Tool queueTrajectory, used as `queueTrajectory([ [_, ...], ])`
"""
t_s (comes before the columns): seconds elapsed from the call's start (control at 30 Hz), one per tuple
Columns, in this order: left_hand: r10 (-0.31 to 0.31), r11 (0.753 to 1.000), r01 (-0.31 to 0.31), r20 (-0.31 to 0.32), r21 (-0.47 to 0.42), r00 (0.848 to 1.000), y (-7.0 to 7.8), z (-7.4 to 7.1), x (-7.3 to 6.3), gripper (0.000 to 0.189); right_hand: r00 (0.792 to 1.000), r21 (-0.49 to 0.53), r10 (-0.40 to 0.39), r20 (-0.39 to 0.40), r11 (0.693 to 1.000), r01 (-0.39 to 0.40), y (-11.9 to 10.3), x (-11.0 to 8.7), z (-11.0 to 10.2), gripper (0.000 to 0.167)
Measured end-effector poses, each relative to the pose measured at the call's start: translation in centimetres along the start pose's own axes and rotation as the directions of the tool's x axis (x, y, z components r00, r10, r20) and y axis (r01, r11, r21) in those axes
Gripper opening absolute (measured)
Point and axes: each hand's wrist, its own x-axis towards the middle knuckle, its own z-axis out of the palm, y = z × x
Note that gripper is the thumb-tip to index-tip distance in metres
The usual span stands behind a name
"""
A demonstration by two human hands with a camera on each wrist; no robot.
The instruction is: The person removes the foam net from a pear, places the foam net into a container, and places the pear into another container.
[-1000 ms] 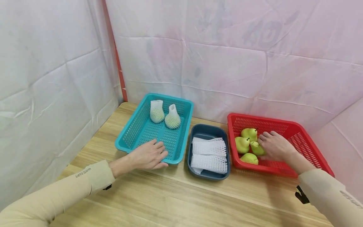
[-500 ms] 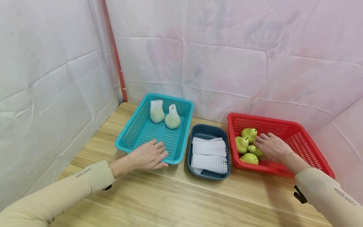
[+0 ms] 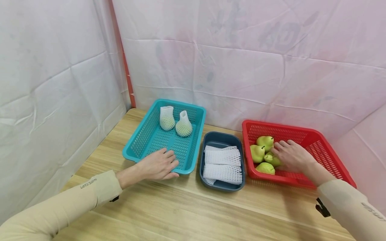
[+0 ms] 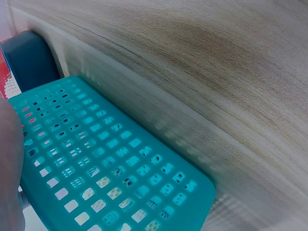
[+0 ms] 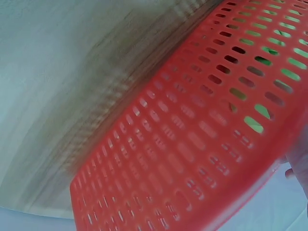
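Observation:
In the head view my right hand (image 3: pixel 293 156) reaches into the red basket (image 3: pixel 337 162) and holds a green pear (image 3: pixel 272 160), its fingers covering the pear's right side. Right beside that pear lie several other pears, among them an upper pear (image 3: pixel 264 143) and a front pear (image 3: pixel 265 168). My left hand (image 3: pixel 158 164) rests over the near rim of the teal basket (image 3: pixel 129 154), fingertips inside it. At that basket's back sit two pears in white foam nets, a left netted pear (image 3: pixel 167 118) and a right netted pear (image 3: pixel 183 124).
Between the baskets stands a dark blue tray (image 3: pixel 221 188) with white foam net sleeves (image 3: pixel 222 164) lying in it. All stand on a wood-grain table (image 3: pixel 181 214). Pale sheeting (image 3: pixel 211 67) hangs close behind and along both sides.
My right hand shifted slightly left, then slightly back, and the pear under its fingers turned, with its knobbly end now facing left. The left hand has stayed on the teal rim.

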Motion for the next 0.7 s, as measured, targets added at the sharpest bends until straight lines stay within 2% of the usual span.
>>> queueTrajectory([
  [0.13, 0.0, 1.0, 0.0, -0.002, -0.002, 1.0, 0.0, 0.0, 0.0, 0.043, 1.0, 0.018, 0.022, -0.012, 1.0, -0.022, 0.4, -0.2, -0.8, 0.073],
  [0.43, -0.002, 1.0, 0.002, 0.006, -0.012, 1.0, 0.0, 0.1, 0.0, 0.043, 0.985, 0.084, 0.082, -0.149, 0.994, -0.07, 1.3, -0.9, -2.7, 0.075],
  [0.6, -0.005, 1.0, 0.005, 0.021, -0.021, 1.0, 0.0, 0.0, 0.0, 0.042, 0.964, 0.126, 0.118, -0.239, 0.988, -0.09, 1.4, -1.4, -3.6, 0.071],
  [0.7, -0.005, 1.0, 0.005, 0.017, -0.018, 1.0, 0.0, 0.0, 0.1, 0.042, 0.948, 0.152, 0.148, -0.281, 0.982, -0.108, 1.2, -1.8, -3.9, 0.077],
])
